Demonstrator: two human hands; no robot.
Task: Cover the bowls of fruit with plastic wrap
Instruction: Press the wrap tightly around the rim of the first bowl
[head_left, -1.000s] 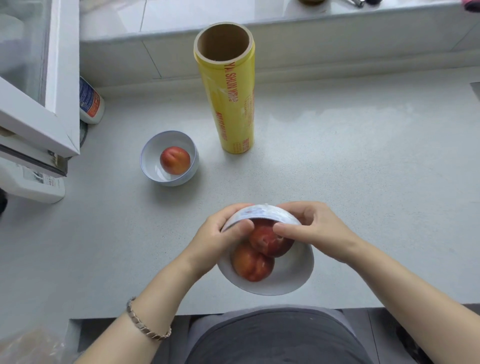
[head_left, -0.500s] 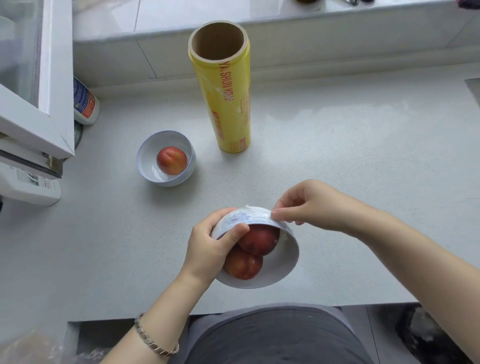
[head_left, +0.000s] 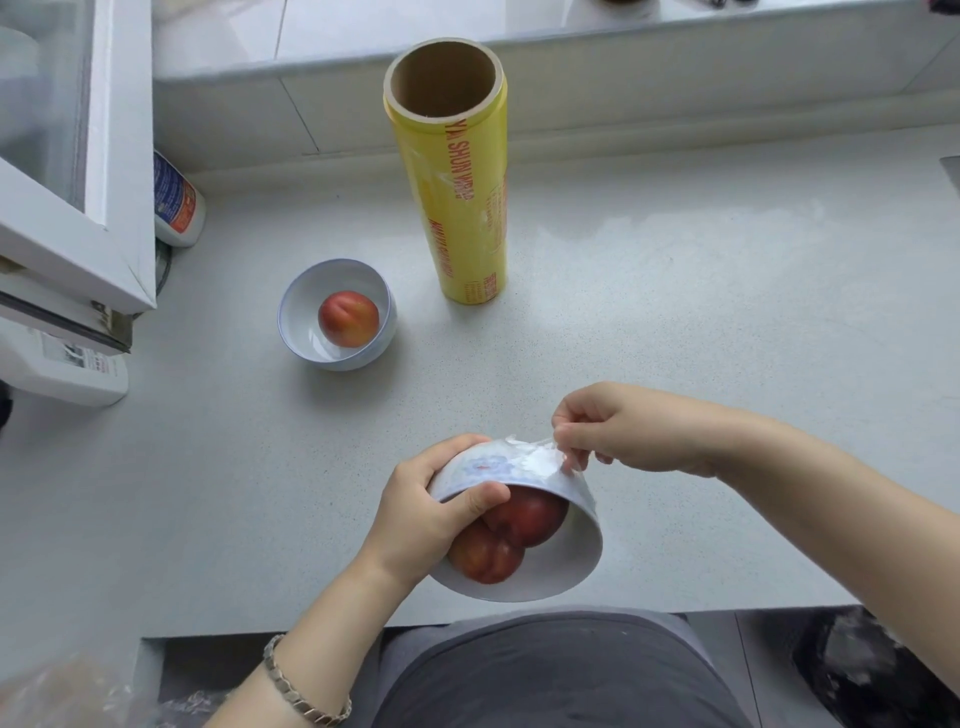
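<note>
A white bowl with a faint blue flower pattern sits low in the centre of the frame, lifted off the worktop and tipped so its mouth faces the camera. Two red fruits lie inside it, touching each other. The left hand grips the bowl's left rim, its thumb over the edge and pressed against the upper fruit, the other fingers clenched around the outer wall. A piece of clear plastic wrap clings to the upper outside wall of the bowl. The right hand, just right of and above the bowl, pinches the edge of that wrap between thumb and fingers, the film pulled slightly taut.

Up and to the left, well apart, a second white bowl rests on the worktop with one red fruit in it; whether film covers it cannot be told. Near it, right of it toward the upper centre, stands a yellow roll of plastic wrap, upright, its cardboard core open at the top. A small bottle lies at the upper left beside a white window frame. A bracelet circles the left wrist at the bottom of the frame.
</note>
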